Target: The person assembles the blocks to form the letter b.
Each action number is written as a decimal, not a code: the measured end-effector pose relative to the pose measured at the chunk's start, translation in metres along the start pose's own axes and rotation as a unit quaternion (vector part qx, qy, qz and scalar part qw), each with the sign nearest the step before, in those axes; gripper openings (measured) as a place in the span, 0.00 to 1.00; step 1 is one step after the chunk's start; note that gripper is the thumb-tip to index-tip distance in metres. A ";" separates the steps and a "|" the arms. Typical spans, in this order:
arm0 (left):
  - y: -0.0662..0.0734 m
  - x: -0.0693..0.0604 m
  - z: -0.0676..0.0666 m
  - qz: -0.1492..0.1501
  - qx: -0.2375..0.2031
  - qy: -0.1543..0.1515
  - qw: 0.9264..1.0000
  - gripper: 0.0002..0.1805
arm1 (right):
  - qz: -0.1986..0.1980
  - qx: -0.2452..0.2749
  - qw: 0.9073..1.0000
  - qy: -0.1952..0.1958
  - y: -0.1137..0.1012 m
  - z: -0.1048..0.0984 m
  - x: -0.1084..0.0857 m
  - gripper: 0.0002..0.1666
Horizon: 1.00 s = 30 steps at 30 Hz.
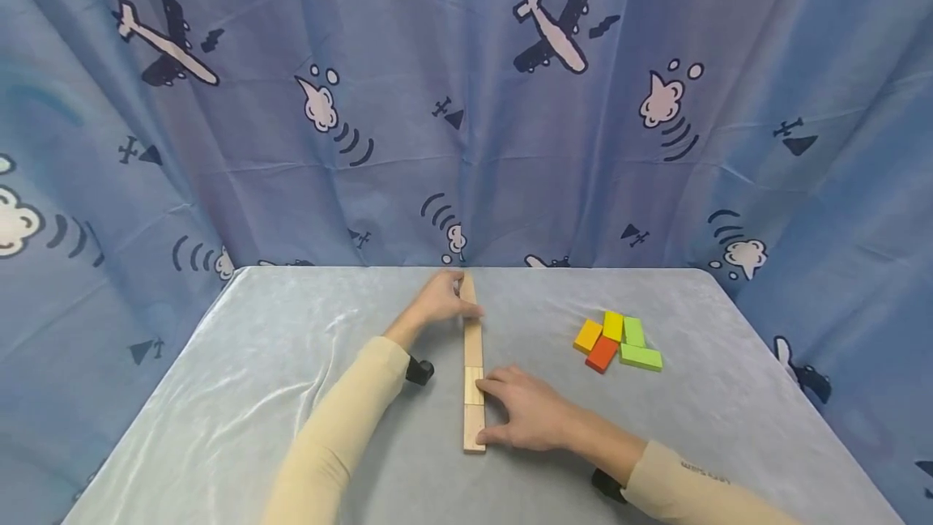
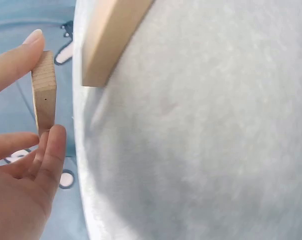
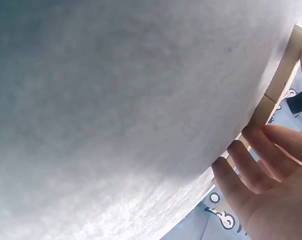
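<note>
A straight row of plain wooden blocks (image 1: 473, 344) runs away from me along the middle of the table. At its far end my left hand (image 1: 437, 298) pinches a wooden block (image 2: 45, 95) between thumb and fingertips. The left wrist view shows the thumb at one end of that block and fingers at the other. My right hand (image 1: 535, 411) is beside the near end, its thumb touching the nearest block (image 1: 474, 426) and its index finger the block behind it (image 1: 474, 387). In the right wrist view its fingers (image 3: 276, 150) lie fairly straight along the row's side.
To the right of the row lies a loose cluster of coloured blocks: orange (image 1: 587, 336), yellow (image 1: 613, 326), red (image 1: 602, 354) and two green, one of them the nearer green block (image 1: 641, 357). A pale cloth (image 1: 255, 363) covers the table. Behind hangs a blue curtain (image 1: 408, 104).
</note>
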<state>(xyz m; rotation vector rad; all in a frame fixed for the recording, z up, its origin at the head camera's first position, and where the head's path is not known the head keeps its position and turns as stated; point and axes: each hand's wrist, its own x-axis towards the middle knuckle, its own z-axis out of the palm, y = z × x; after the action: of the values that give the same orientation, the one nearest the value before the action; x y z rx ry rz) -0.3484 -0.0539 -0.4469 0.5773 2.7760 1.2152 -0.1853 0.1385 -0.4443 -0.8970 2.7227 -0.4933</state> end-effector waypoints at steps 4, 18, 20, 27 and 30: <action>-0.005 0.001 0.007 -0.032 -0.004 0.005 0.999 0.43 | -0.004 -0.001 1.000 -0.003 0.000 -0.001 -0.001 0.45; -0.016 0.005 0.016 -0.038 0.003 0.001 0.999 0.47 | 0.003 -0.007 1.000 -0.012 0.003 0.001 0.001 0.46; -0.016 0.006 0.018 -0.035 0.007 -0.002 0.999 0.46 | 0.003 -0.007 1.000 -0.009 0.003 0.001 0.000 0.46; -0.013 0.006 0.020 -0.035 0.024 -0.022 0.999 0.46 | 0.001 -0.006 1.000 -0.002 0.005 0.002 -0.001 0.46; -0.013 0.006 0.021 -0.027 0.028 -0.022 0.999 0.45 | 0.002 -0.006 1.000 -0.002 0.005 0.002 -0.002 0.46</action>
<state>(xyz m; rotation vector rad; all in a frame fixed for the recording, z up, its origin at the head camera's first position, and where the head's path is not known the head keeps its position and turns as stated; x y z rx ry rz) -0.3537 -0.0452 -0.4695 0.5236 2.7769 1.1050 -0.1857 0.1429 -0.4479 -0.8940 2.7258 -0.4731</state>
